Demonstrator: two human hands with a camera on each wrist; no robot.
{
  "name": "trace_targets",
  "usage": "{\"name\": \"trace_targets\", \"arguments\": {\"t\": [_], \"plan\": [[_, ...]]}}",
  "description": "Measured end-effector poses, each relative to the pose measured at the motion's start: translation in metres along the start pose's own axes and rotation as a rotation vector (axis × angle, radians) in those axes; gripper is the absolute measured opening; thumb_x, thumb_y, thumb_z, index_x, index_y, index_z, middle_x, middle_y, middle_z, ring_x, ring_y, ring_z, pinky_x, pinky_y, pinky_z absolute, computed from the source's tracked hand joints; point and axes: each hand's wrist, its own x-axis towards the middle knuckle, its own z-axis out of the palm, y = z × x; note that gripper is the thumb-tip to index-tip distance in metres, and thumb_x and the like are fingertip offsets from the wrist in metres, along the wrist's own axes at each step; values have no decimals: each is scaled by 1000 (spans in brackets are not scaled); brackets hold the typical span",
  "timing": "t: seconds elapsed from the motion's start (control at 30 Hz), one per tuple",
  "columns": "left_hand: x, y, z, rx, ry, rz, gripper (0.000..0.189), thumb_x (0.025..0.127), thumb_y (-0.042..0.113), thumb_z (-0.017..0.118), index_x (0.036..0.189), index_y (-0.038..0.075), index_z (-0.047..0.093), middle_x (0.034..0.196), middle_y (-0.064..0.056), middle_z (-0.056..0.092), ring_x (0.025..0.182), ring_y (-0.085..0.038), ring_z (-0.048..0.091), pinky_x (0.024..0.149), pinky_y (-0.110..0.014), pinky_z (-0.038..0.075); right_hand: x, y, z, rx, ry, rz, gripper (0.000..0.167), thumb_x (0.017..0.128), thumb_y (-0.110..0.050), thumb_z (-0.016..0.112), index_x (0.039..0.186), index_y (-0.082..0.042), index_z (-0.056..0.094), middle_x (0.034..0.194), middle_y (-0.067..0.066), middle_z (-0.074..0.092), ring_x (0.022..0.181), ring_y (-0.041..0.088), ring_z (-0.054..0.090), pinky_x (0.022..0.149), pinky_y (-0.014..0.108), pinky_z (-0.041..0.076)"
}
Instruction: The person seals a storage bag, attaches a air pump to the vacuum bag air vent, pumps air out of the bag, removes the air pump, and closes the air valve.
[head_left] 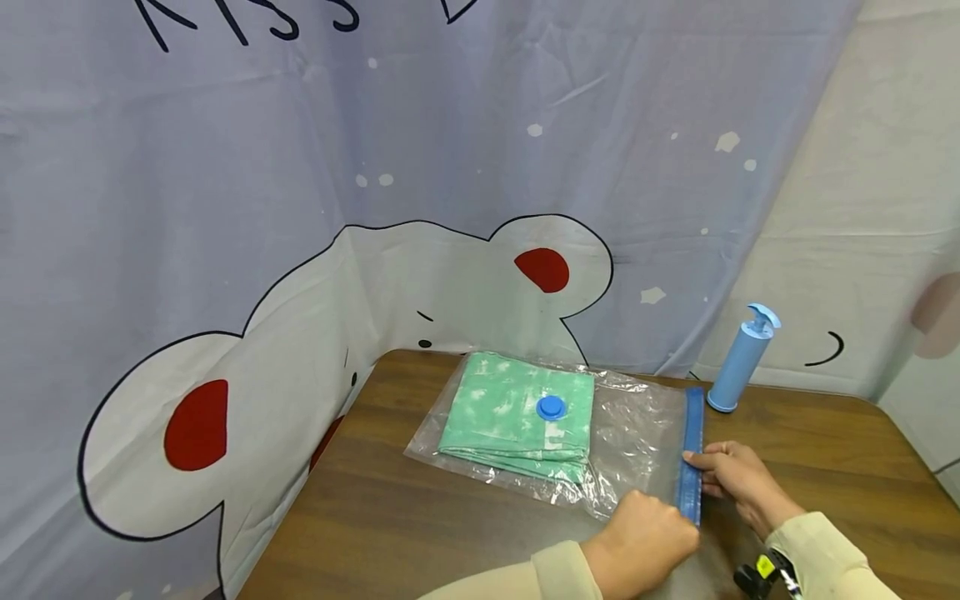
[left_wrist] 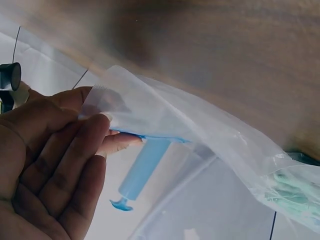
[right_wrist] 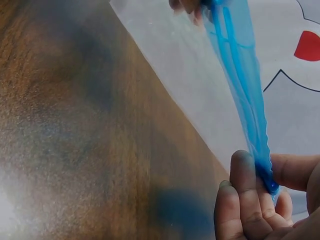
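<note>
A clear vacuum storage bag (head_left: 637,433) lies on the table, with a folded green cloth (head_left: 510,408) inside and a round blue valve (head_left: 551,407) over the cloth. Along the bag's right end runs a blue zip strip (head_left: 693,450). At the strip's near end, my left hand (head_left: 643,540) grips the bag's corner; the left wrist view shows its fingers (left_wrist: 82,145) curled on the clear film. Farther up, my right hand (head_left: 742,483) pinches the strip between thumb and fingers. In the right wrist view the strip (right_wrist: 245,95) stretches between both hands.
A light blue hand pump (head_left: 741,362) stands upright behind my right hand, near the table's back edge. Printed fabric (head_left: 450,150) hangs behind the wooden table (head_left: 337,508). A black device (head_left: 765,575) is strapped to my right wrist.
</note>
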Motion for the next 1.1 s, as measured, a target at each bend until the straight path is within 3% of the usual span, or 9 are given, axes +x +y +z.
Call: {"name": "trace_targets", "arguments": {"t": [0.2,0.43,0.7,1.1], "plan": [[-2,0,2,25,38,-1,28,94,43,86,73,51,69,70,29,69,59,6,59,47,-22,45,0,-3,1,-3,1,-9,23,111,-11,67,119,5,53,84,-9,67,75,1,67,70,21,63],[-4,0,1,58,86,17,30,92,41,87,70,48,67,66,29,66,56,5,57,44,-22,41,5,-5,-4,1,14,-12,36,111,-12,68,130,11,47,88,-8,66,77,1,67,71,21,63],[-6,-1,0,51,93,24,30,88,40,89,69,47,67,65,28,66,55,5,56,43,-22,39,9,-6,-5,19,15,-13,20,111,-11,69,116,3,55,82,-10,67,74,1,67,70,21,63],[-10,-2,4,41,113,39,28,88,41,89,70,47,69,67,28,69,55,5,58,42,-23,39,16,-6,-9,13,10,-24,38,112,-12,67,132,13,46,86,-8,67,76,1,67,71,21,64]]}}
